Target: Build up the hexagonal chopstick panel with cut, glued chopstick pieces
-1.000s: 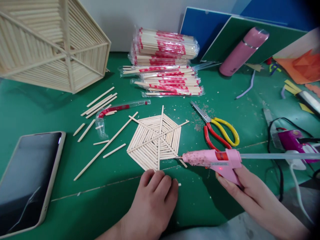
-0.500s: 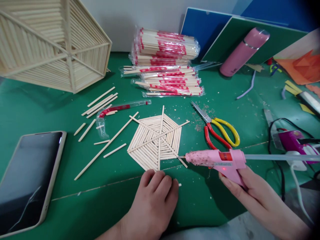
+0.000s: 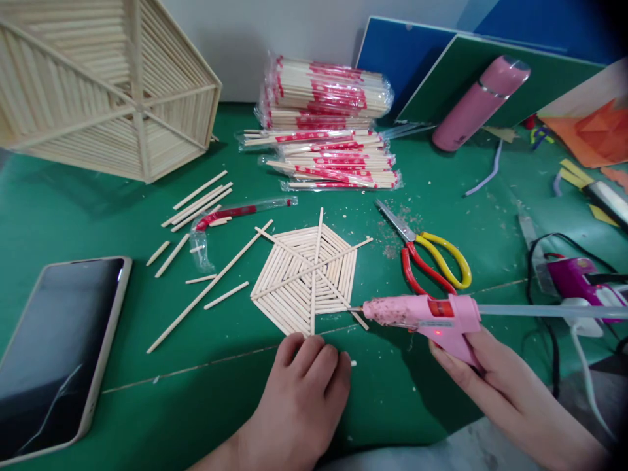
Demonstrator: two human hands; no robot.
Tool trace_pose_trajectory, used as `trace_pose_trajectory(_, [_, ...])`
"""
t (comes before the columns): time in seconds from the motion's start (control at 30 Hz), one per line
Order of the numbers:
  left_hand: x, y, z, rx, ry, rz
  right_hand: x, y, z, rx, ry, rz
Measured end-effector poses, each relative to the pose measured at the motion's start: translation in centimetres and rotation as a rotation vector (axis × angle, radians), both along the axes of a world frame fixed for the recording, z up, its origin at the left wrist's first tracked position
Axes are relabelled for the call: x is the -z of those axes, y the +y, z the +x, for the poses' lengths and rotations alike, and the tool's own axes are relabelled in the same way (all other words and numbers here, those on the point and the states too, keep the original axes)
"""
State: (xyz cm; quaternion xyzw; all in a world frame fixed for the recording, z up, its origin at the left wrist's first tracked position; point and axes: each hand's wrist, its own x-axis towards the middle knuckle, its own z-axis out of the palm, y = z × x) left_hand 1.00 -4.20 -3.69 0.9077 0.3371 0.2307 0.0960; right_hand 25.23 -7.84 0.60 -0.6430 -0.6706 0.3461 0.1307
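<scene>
A flat hexagon of glued wooden sticks lies on the green table. My left hand rests knuckles-up just in front of it, fingers curled under, and what they hold, if anything, is hidden. My right hand grips a pink glue gun by its handle. The gun's nozzle points left at the hexagon's right edge, and a clear glue stick juts out behind it.
Red-and-yellow scissors lie right of the hexagon. Loose sticks and wrapped chopstick packs sit behind. A large stick frame stands far left, a phone near left, a pink flask and purple glue gun right.
The glue gun and my right hand have drifted slightly to the right, away from the hexagon. My left hand has stayed put.
</scene>
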Motion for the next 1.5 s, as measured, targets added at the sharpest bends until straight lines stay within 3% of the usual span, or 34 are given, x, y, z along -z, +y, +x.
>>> trace_pose_trajectory(0.47, [0.0, 0.0, -0.1, -0.010, -0.018, 0.005, 0.1, -0.5, 0.5, -0.035, -0.085, 0.073])
trace_pose_trajectory(0.87, [0.0, 0.0, 0.0, -0.015, -0.010, 0.008, -0.6, -0.3, 0.0, -0.170, -0.172, 0.164])
trace_pose_trajectory(1.5, [-0.3, 0.0, -0.1, -0.013, 0.021, 0.015, 0.2, -1.5, 0.8, -0.148, -0.243, 0.184])
